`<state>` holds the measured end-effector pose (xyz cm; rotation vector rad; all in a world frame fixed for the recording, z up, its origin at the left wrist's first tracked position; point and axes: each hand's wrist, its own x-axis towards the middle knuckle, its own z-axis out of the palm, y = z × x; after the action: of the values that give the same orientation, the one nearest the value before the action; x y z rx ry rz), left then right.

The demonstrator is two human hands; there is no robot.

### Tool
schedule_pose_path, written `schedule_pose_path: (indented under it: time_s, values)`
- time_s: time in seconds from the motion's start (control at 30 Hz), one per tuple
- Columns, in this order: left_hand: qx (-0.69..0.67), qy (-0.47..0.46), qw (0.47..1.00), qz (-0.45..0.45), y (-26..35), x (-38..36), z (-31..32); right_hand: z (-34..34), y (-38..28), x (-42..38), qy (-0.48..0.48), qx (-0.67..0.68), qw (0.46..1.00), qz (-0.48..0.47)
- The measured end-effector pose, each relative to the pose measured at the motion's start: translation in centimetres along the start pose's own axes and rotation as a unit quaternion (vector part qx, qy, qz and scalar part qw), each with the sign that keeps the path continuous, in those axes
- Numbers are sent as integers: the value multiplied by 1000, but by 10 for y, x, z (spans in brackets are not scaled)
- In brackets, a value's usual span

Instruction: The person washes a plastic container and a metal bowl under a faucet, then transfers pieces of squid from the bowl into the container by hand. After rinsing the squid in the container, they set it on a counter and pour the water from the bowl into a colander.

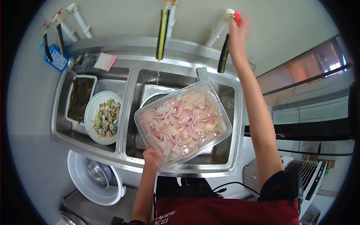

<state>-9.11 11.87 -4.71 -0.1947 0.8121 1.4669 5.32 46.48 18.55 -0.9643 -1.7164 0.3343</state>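
Observation:
My left hand grips the near left corner of a clear plastic tub, its fingers partly hidden under the rim. The tub sits tilted over the right sink basin. Inside it are pale pink, cut pieces of squid, some cross-scored, in liquid. My right hand, slightly blurred, is raised to the wall and closed around the red tap handle. Below that tap hangs a black hose. A thin stream of water falls from the middle striped hose.
In the left basin stand a pale green strainer of food scraps and a white tray with dark contents. A sponge and a blue bottle sit on the back ledge. A white tub with metal bowls stands below left.

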Motion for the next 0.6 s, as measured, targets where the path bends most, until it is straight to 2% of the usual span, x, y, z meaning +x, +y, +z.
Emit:
schedule_pose_path:
  time_s: [0.07,0.1,0.13,0.17,0.23,0.37,0.43,0.53,0.57,0.6]
  values:
    - [0,15,1000,-14,1,-15,-11,-33,13,-54,-27,-10,999,-13]
    - [-17,0,1000,11,4,-20,-3,-48,8,-89,-96,-4,990,104]
    - [-31,-16,999,38,7,-25,2,-57,42,-126,-212,65,943,249]
    - [-35,-7,998,47,8,-31,2,-68,61,-156,-309,201,818,441]
    - [-37,-4,997,69,8,-43,-1,-72,60,-208,-324,374,664,560]
    - [-36,37,993,106,5,-73,-4,-66,31,-227,-342,455,605,557]
    - [-59,76,985,142,3,-89,-8,-55,21,-227,-395,431,662,469]
    - [-94,83,976,177,-5,-124,-24,-46,-19,-232,-438,402,668,449]
    - [-114,77,977,160,-10,-137,-36,-43,-25,-235,-451,401,660,448]
    - [-134,69,978,147,-14,-149,-48,-41,-34,-240,-473,379,681,411]
